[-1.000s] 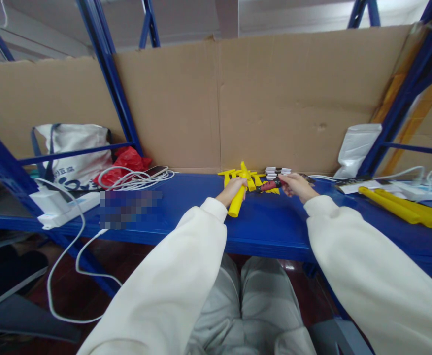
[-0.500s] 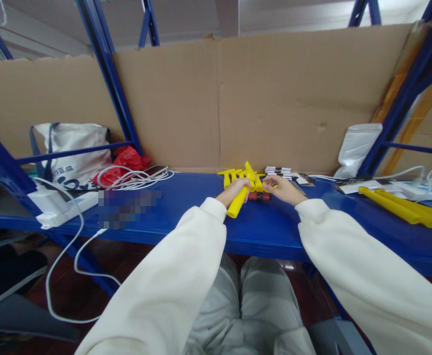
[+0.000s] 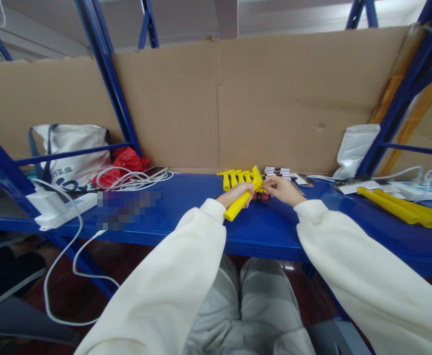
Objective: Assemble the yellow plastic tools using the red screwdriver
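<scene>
My left hand is wrapped round a yellow tube-handled tool. Its thick round end points down toward me, and its wider head slants up beyond the fingers. At that head my right hand has thumb and fingertips pinched together; whatever is between them is too small to make out. Just behind, a row of several yellow T-shaped pieces lies on the blue table. A dark red object rests under my hands, partly hidden.
Small white-and-black packets lie behind my right hand. Long yellow tubes are at the right. On the left are a power strip, coiled white cable, a red bag and a cloth bag. Cardboard walls the back.
The tool's head has tipped down and to the right, closer to my right fingers. My right hand has shifted slightly left, to the head.
</scene>
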The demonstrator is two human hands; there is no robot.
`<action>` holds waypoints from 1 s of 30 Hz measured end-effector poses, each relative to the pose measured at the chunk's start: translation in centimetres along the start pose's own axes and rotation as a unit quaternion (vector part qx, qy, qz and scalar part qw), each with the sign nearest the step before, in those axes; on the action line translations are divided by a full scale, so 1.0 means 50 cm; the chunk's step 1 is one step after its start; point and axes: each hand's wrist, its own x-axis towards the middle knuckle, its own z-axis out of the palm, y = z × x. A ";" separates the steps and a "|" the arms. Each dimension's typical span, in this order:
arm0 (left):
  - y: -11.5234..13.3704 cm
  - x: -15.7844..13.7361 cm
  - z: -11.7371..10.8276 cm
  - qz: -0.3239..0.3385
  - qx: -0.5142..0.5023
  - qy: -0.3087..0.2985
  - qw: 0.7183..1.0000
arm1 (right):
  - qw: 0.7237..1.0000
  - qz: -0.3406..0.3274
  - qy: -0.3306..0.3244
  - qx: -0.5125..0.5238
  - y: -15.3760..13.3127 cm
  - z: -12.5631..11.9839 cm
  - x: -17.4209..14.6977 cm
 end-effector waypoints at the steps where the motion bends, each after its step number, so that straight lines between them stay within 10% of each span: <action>1: 0.001 -0.001 0.000 -0.001 0.001 -0.001 1.000 | 1.000 0.005 -0.002 -0.002 -0.001 0.000 -0.001; 20: -0.012 0.015 -0.004 0.027 -0.008 0.006 1.000 | 0.990 -0.016 -0.015 -0.141 0.015 -0.006 0.008; 30: 0.005 0.026 -0.024 0.003 -0.134 0.107 0.985 | 0.928 0.082 0.106 -0.349 0.077 -0.141 0.033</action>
